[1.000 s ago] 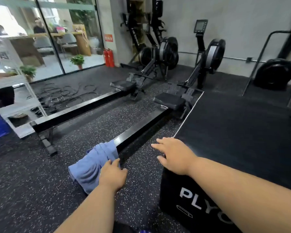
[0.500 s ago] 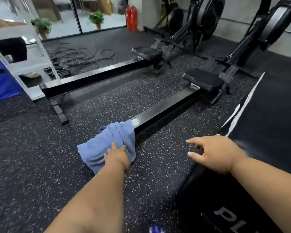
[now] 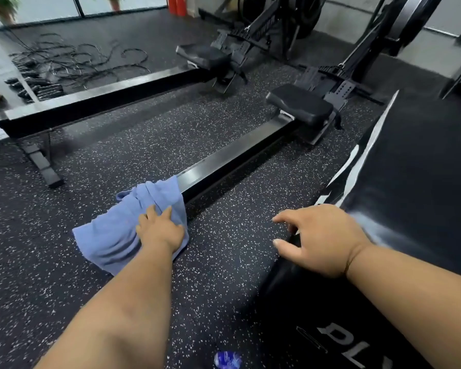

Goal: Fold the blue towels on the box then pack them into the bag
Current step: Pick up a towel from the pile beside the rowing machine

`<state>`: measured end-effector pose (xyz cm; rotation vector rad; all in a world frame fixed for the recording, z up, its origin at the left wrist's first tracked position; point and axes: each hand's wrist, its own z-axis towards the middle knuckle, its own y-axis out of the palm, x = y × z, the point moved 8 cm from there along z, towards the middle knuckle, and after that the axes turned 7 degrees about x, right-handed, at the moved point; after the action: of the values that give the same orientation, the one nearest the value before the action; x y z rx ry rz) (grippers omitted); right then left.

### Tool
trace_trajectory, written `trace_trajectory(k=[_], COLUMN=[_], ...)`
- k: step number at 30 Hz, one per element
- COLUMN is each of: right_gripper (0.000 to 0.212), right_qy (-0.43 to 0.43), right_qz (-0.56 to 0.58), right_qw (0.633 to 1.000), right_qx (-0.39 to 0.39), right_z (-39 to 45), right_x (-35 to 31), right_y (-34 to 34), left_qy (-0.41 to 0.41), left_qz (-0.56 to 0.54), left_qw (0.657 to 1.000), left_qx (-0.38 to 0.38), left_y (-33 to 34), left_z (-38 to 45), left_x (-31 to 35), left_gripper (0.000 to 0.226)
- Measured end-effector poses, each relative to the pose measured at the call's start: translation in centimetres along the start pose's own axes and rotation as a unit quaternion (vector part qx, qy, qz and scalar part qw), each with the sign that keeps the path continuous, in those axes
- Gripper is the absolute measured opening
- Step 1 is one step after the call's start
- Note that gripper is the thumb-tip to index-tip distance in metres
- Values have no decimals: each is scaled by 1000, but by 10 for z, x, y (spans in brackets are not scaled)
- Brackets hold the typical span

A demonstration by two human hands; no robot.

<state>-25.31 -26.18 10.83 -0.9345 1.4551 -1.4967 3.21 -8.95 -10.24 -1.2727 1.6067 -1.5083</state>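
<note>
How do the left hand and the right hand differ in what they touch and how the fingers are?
The left hand lies on the blue towel draped over the rail end; the right hand rests at the corner of the black box. The left fingers lie close together on the cloth; the right fingers are spread and reach past the box edge. Neither hand plainly grips anything.

box (image 3: 410, 209) lettering cut off bottom edge

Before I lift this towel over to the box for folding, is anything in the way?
Nothing visible: only bare speckled floor lies between the blue towel under the left hand and the black box.
</note>
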Motion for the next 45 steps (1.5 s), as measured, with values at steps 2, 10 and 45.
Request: trace_trajectory(k=[2, 10, 45], right_gripper=[76, 71, 81], right_qy=[-1, 6, 195], right_qz=[-2, 1, 450], right_qw=[1000, 1000, 855], right_qx=[0, -6, 170], right_z=[-1, -1, -187], right_x=[0, 3, -27], right_y=[1, 6, -119], left_qy=[-7, -10, 160], left_qz=[-13, -43, -697], left_qw=[1000, 999, 678], left_qx=[-23, -23, -172], left_y=[6, 16, -331], left_z=[5, 17, -374], left_x=[4, 9, 137], left_gripper=[63, 58, 60])
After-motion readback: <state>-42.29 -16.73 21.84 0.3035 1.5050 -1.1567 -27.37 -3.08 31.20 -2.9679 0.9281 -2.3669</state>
